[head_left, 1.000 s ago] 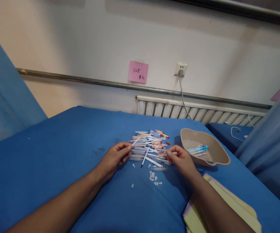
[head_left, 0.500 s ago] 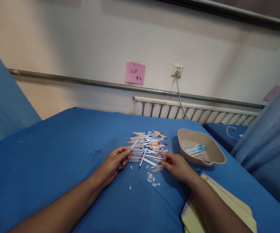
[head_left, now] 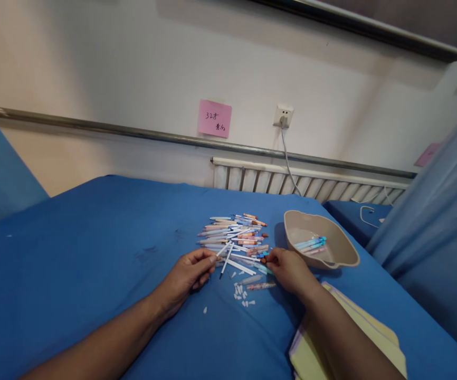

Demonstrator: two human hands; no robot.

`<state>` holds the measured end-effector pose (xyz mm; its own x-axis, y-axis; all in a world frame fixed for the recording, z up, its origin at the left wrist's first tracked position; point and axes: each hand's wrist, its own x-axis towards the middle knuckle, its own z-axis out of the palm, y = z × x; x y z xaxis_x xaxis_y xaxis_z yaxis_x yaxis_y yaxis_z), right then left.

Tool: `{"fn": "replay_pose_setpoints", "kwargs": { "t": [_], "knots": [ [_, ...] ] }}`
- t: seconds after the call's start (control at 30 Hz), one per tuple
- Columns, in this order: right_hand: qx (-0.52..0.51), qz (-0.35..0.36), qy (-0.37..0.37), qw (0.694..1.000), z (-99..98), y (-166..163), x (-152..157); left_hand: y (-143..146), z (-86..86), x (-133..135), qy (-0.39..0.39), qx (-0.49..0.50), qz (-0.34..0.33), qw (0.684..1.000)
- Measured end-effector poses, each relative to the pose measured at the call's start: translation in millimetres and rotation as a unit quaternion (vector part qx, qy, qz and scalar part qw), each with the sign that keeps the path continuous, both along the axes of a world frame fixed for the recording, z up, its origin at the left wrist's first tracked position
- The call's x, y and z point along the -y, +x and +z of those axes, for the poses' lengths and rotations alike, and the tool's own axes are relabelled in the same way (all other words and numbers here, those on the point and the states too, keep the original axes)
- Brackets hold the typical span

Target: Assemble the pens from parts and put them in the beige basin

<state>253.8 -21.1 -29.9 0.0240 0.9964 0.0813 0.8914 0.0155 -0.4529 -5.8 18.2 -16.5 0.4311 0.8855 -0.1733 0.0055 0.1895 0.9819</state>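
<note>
While only a few blue pens (head_left: 311,244) sit in the tan tray (head_left: 340,245), you've prob. got most of the work ahead, as the pile of pen parts (head_left: 234,233) is still big. Taking the pile as clock centre w/ 12 at the wall (head_left: 133,63), the tray's at 3 and the white tips (head_left: 239,292) lie loose at 6, w/ one stray nearer 7. Refill-like sticks lie across the pile's near edge, so those look unfitted too; can't tell if any pens in the pile are complete.

Your L hand (head_left: 192,270), at 8, has thumb & index pinched on a white stick (head_left: 224,249), tilted up toward 1. Your R hand (head_left: 289,269), at 4, has thumb & fingers drawn nearly together by a brown piece (head_left: 265,259) at the pile's edge; can't tell if it's gripped.

Vs. half a sec ago: the patterned barrel (head_left: 260,286), then by your R fingertips, now lies apart from them on the blue cloth (head_left: 105,237) at 5, and those fingertips are up at the pile's edge instead. L pinch unchanged, tray contents look the same, & your view's swung a bit toward 3.
</note>
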Motion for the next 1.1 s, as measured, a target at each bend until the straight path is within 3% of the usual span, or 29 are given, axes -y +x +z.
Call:
{"fn": "replay_pose_setpoints", "kwargs": {
  "t": [0.17,0.63,0.77,0.9,1.1],
  "knots": [
    [0.028,0.046,-0.011,0.998,2.7,-2.5,4.4,0.4,0.0,-0.5,0.005,-0.009,-0.014,1.000],
    [-0.006,0.078,-0.024,0.997,1.3,-11.8,9.2,1.5,-0.4,3.3,0.001,-0.020,-0.041,0.999],
    [-0.166,0.054,0.008,0.985,-5.0,-14.4,3.9,2.9,2.0,6.7,-0.014,0.027,-0.063,0.998],
    [-0.391,0.061,0.011,0.918,-4.5,-23.3,1.5,3.2,3.0,8.7,-0.042,0.059,-0.067,0.995],
    [-0.474,0.038,0.033,0.879,10.1,-31.0,7.2,2.8,-1.5,8.6,-0.043,0.036,-0.070,0.996]
  ]
}}
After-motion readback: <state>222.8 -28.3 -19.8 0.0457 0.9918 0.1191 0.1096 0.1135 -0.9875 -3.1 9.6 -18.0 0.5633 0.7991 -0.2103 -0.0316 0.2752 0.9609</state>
